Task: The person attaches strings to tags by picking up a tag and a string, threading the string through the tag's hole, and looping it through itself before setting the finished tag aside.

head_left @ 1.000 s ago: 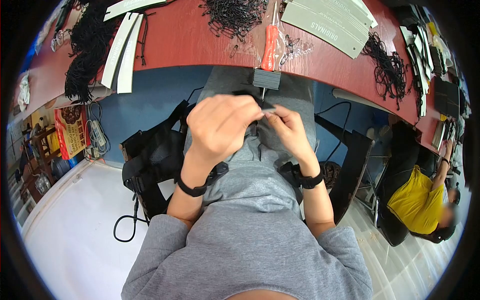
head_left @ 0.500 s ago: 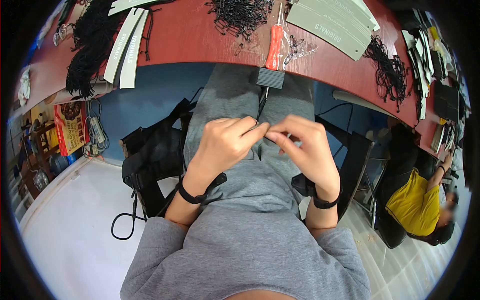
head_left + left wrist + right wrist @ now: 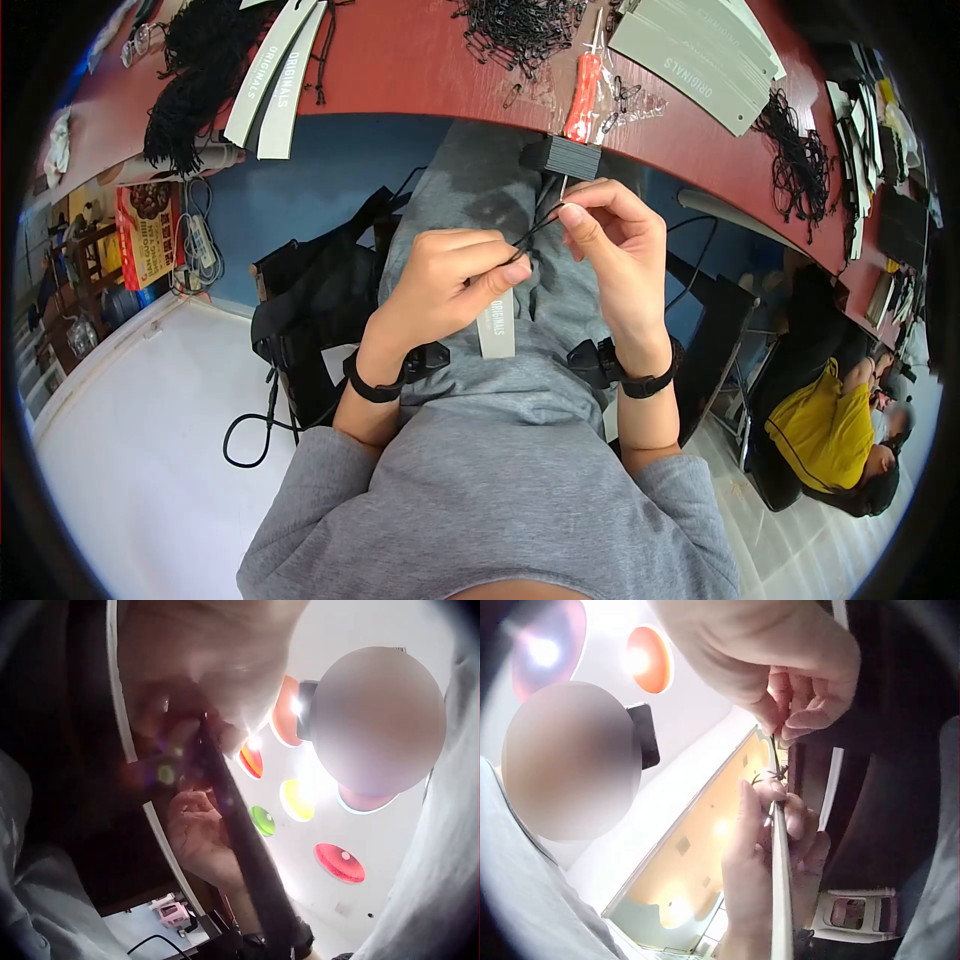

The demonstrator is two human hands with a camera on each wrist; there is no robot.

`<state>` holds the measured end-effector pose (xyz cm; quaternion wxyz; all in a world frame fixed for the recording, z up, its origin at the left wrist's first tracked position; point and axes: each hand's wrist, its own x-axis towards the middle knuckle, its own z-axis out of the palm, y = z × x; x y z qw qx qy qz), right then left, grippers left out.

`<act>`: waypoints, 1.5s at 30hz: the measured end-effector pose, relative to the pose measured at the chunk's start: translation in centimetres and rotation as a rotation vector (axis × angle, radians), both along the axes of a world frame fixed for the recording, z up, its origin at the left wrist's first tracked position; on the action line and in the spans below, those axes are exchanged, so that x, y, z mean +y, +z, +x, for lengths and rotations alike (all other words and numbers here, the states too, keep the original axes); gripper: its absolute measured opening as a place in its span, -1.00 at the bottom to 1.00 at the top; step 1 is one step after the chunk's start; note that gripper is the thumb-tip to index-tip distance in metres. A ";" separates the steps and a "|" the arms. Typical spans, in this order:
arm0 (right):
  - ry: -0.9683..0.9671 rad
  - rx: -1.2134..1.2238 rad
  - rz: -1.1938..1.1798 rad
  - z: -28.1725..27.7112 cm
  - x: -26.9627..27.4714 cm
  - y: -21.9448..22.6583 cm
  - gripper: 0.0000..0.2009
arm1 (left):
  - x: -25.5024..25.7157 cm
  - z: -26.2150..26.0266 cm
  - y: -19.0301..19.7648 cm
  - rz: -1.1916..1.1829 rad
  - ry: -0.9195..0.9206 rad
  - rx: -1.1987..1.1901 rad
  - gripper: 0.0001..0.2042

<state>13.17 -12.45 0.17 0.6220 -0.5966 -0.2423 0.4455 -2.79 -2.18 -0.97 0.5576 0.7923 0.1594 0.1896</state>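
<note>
We see a black cord point(image 3: 537, 230) slant far and right from the left grip point(image 3: 450, 285) to the right grip point(image 3: 622, 240), both pinching it; the pale tag point(image 3: 497, 330), lengthwise near-to-far, sits nearer the left grip.

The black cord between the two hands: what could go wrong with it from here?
The cord may slip, since the right hand seems to pinch only a small part of it. In the head view, this hand looks close to the thin metal rod at the grooved block, so the cord might snag there. The tag sticks out below the left hand, so it could twist if the cord is pulled.
</note>
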 end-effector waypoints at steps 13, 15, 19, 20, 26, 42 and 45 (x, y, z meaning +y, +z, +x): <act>0.271 0.986 0.316 0.3 -1.3 0.0 -0.75 | 0.1 -0.2 0.8 -0.229 -0.045 -0.134 -0.75; 0.266 0.526 0.033 -0.1 -1.2 1.4 -0.72 | 0.0 -0.1 1.2 -0.198 -0.010 -0.130 -0.76; 0.210 0.181 -0.095 -1.3 -0.8 1.8 -0.76 | -0.2 0.2 0.5 -0.046 0.101 -0.173 -0.81; 0.209 0.181 -0.095 -1.7 -0.7 1.7 -0.76 | -0.1 0.1 0.6 -0.046 0.101 -0.174 -0.81; 0.101 -0.278 -0.020 -1.5 -0.8 1.9 -0.87 | 0.6 -0.4 0.8 -0.017 0.012 -0.068 -0.83; -0.228 -0.668 0.191 2.2 -0.7 5.2 -0.91 | 0.0 0.8 5.5 0.177 -0.236 0.013 -0.69; -0.243 -0.617 0.201 3.1 -0.3 5.7 -0.91 | 2.9 0.7 6.2 0.265 0.167 0.063 -0.59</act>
